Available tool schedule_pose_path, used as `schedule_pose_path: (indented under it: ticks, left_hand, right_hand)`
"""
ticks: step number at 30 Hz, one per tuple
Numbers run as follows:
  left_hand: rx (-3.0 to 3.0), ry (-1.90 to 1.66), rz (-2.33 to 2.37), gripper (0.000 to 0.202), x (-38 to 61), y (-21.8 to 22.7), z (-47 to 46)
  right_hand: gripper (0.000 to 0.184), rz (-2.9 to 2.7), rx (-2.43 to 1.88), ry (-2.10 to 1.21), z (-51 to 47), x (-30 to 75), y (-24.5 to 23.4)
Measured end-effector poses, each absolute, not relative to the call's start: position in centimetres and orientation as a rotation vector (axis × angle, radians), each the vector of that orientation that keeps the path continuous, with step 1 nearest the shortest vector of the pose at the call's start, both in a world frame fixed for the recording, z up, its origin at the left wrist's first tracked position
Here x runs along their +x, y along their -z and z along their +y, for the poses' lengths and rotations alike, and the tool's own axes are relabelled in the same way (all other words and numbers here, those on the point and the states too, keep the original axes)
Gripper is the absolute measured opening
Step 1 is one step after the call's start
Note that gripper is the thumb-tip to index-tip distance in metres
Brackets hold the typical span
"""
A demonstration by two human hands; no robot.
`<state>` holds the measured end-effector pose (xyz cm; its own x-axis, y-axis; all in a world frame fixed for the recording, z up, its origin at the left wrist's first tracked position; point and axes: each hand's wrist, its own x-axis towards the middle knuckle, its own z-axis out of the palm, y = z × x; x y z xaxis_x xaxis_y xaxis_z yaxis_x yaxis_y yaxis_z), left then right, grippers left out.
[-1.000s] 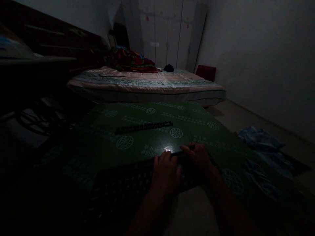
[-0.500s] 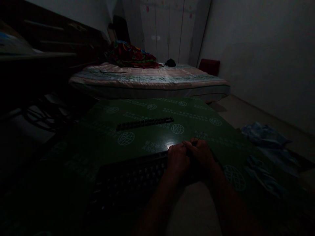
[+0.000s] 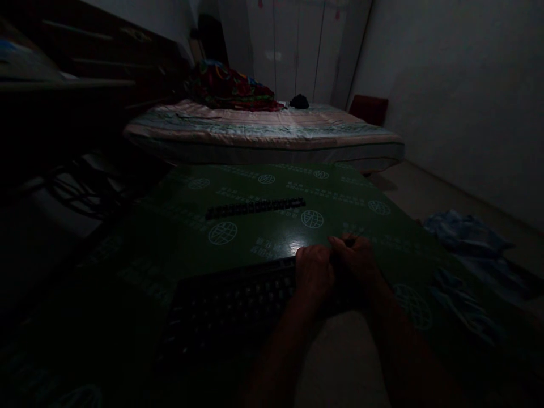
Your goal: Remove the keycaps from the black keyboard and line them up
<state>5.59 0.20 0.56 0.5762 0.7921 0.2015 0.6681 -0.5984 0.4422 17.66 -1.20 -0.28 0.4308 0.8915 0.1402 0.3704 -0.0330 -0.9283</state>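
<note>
A dark keyboard [image 3: 238,303] lies on the green tabletop, with pale spots across its middle. My left hand [image 3: 314,275] rests over its right part, fingers curled and closed; anything in them is hidden. Just to the right, my right hand [image 3: 359,258] is also closed over the keyboard's far right end, thumb pointing toward the left hand. A small dark thing shows by its fingers, too dim to name. Behind the keyboard, a row of black keycaps [image 3: 255,208] lies in a long strip. Both hands are dim.
The green table [image 3: 182,238] has white globe prints and lettering. A bed [image 3: 272,133] with a red patterned blanket [image 3: 233,88] stands beyond it. Crumpled cloth [image 3: 465,309] lies at the table's right side, more fabric [image 3: 467,232] farther right. A dark shelf stands left.
My right hand has drawn slightly away from the left, opening a small gap between them. The whole view has shifted a little; keyboard and keycap strip stay in place on the table.
</note>
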Motion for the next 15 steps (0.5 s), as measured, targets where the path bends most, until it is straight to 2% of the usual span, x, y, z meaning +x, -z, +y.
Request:
schedule_pose_path:
  ticks: [15]
  left_hand:
    - [2.412, -0.785, 1.126, 0.02, 5.33, -0.04, -0.01]
  right_hand:
    - [0.041, -1.011, -1.518, -0.575, -1.5, 17.09, -0.36]
